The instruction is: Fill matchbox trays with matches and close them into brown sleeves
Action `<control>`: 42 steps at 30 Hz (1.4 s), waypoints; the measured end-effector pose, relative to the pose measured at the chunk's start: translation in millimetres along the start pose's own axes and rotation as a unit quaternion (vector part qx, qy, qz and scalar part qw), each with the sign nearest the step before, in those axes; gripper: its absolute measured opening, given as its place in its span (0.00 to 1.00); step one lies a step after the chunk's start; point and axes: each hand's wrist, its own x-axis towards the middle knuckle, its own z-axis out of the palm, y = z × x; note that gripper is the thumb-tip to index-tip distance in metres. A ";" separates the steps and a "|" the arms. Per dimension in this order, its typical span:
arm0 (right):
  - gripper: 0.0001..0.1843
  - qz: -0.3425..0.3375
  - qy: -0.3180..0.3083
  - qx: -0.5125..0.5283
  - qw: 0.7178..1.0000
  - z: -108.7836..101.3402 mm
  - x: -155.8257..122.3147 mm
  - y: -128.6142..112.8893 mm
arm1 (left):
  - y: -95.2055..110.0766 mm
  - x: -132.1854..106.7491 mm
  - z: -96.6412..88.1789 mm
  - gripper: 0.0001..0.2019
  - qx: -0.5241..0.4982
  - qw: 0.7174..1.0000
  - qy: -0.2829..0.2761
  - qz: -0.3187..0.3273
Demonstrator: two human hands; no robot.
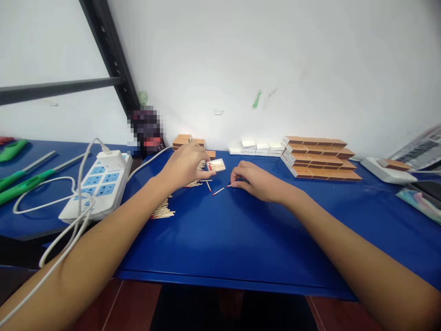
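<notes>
My left hand (188,165) reaches over the blue table (241,230) with its fingers curled on a small open matchbox tray (217,165) filled with red-tipped matches. Loose matches (163,210) lie beneath and beside my left forearm. My right hand (257,181) rests palm down to the right, its fingertips pinched on a single match (230,185). Another loose match (218,191) lies between the two hands.
Stacked brown matchbox sleeves (319,156) stand at the back right, white inner trays (258,148) beside them, more brown boxes (186,140) behind my left hand. A white power strip (99,184) with cables lies left. Green-handled tools (20,184) lie far left, a black frame behind.
</notes>
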 end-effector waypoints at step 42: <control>0.06 -0.044 0.166 -0.032 0.985 10.3 -2.3 -21.9 | 19.4 -0.6 4.8 0.11 -0.038 0.998 -0.032 0.044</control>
